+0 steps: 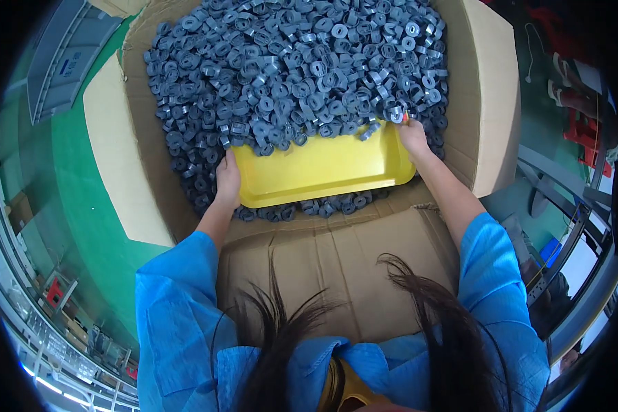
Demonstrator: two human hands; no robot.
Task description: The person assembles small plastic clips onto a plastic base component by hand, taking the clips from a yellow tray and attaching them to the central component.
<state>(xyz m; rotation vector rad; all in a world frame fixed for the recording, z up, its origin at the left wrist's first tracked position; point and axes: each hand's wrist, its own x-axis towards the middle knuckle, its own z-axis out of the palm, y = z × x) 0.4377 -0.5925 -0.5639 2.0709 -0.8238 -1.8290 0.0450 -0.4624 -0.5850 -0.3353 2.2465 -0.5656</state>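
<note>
1. Yellow tray (322,172): shallow, rectangular plastic, with a raised rim. It sits inside the cardboard box, its far edge pushed into the heap of grey parts and its near edge toward the person. The inner surface is bare but for a few parts spilling over the far rim.

2. Left hand (228,180): clasped around the tray's left end, fingers curled over the rim, wrist coming up from a blue sleeve.

3. Right hand (413,136): gripping the tray's far right corner, fingertips partly buried among the parts. How far the fingers wrap under the rim cannot be told.

4. Grey parts (295,69): a deep pile of small, dark grey pieces, ring-shaped and loop-shaped, some with a shiny metal band. They fill most of the box, crowd against the tray's far edge and both ends, and a row of them lies just beside its near edge.

5. Cardboard box (491,96): large, brown, open at the top, flaps folded outward on the left and right. Its near flap lies flat between the tray and the person's body.

6. Blue sleeves (178,302): loose, bright blue garment on both arms. Dark hair (281,343) hangs forward over the near flap.

7. Green floor (82,199): seen to the left of the box.

8. Grey crate (65,62): at upper left, resting on the floor, well apart from the hands.
</note>
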